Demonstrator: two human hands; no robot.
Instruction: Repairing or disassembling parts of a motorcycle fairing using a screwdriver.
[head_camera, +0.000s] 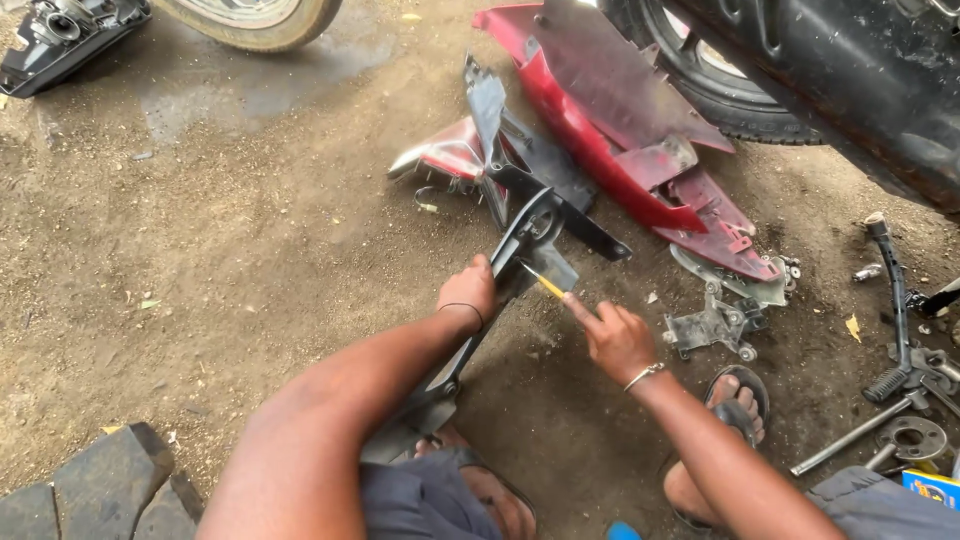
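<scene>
Dirt floor (200, 250) beneath, I watch the left hand (468, 292) clamp a black plastic panel (525, 250) upright, steadying it while the right hand (615, 340), just beside, pinches a yellow-handled screwdriver (545, 285) against it.

Left hand (468, 290) fingers curled tight, right hand (617, 340) forefinger extended, forearms converging

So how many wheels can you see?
2: one pale-walled rubber tyre at the top left, one black rubber tyre at the top right behind the red plastic panel. Both cropped; others may be hidden.
</scene>
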